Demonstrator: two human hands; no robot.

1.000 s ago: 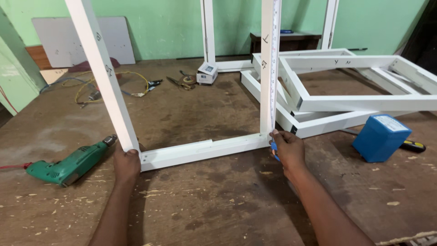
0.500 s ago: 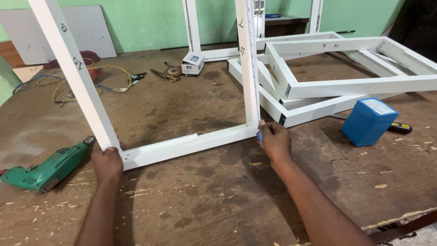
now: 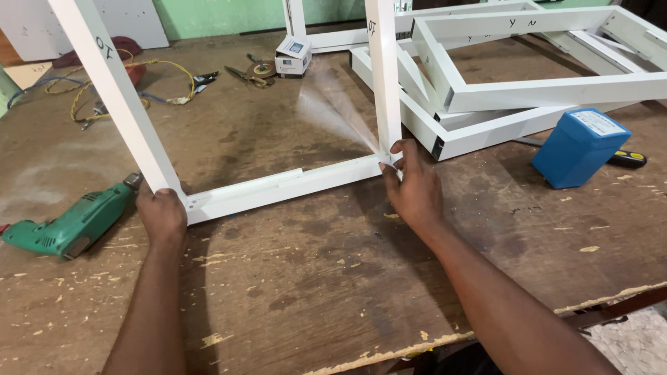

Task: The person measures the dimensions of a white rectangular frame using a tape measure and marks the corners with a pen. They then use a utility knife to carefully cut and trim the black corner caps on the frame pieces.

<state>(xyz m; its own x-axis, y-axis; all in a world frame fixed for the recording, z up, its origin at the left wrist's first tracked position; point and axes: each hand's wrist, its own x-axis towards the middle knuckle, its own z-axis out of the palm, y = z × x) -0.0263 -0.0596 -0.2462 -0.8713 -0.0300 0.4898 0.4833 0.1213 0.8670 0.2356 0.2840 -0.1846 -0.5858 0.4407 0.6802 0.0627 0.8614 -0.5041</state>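
A white rectangular frame (image 3: 278,186) stands upright on the worn wooden table (image 3: 313,278), its bottom rail lying on the tabletop. My left hand (image 3: 161,215) grips the frame's lower left corner, where the slanted left upright (image 3: 114,90) meets the rail. At the lower right corner, my right hand (image 3: 413,187) has its fingertips pressed against the foot of the right upright (image 3: 383,76). A green power drill (image 3: 69,223) lies on the table just left of my left hand.
A stack of white frames (image 3: 528,90) lies at the back right. In front of it are a blue box (image 3: 580,147) and a screwdriver with a yellow and black handle (image 3: 629,158). A small white box (image 3: 292,55), hand tools (image 3: 253,71) and yellow cable (image 3: 149,73) sit at the back.
The view has tilted down and drawn closer. Both hands have stayed at the frame's bottom corners. The small blue thing seen at my right fingertips earlier no longer shows.
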